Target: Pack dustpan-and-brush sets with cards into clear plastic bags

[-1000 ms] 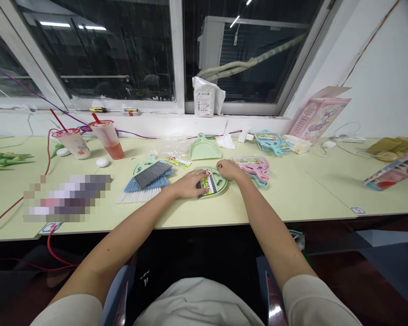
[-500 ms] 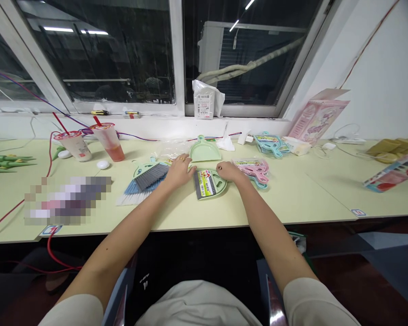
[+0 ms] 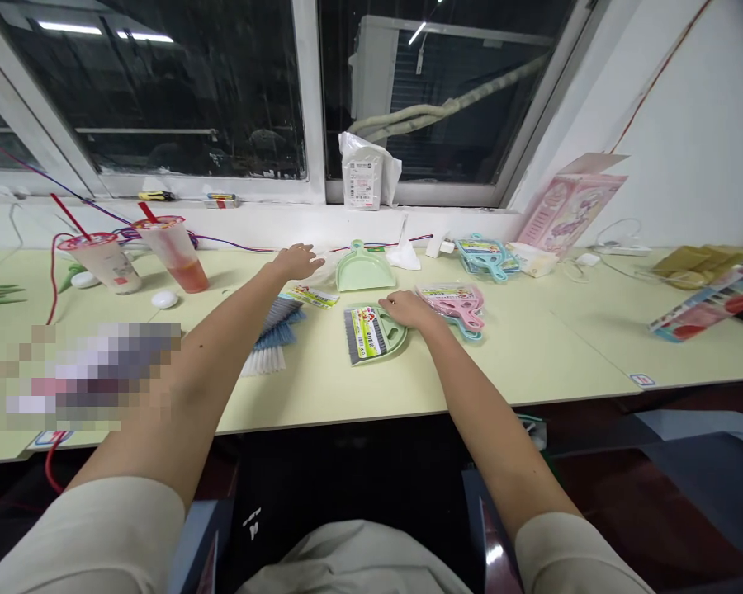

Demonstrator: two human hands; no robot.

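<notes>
My left hand reaches across the table with fingers stretched out, over a crumpled clear plastic bag. My right hand has its fingers closed at the upper edge of a small green dustpan. A grey-bristled brush with a printed label lies in that dustpan. Behind it sits another green dustpan. Under my left forearm, partly hidden, are brushes with grey, blue and white bristles. A loose yellow-green label card lies beside them.
Pink and blue packaged dustpan sets lie to the right, with more blue ones behind. Two drink cups with red straws stand at the left. A pink box leans by the wall. A wrapped package rests on the sill.
My left hand has moved away from the dustpans, left and farther back, to the clear plastic bag. My right hand stays at the labelled dustpan. The view has shifted slightly.
</notes>
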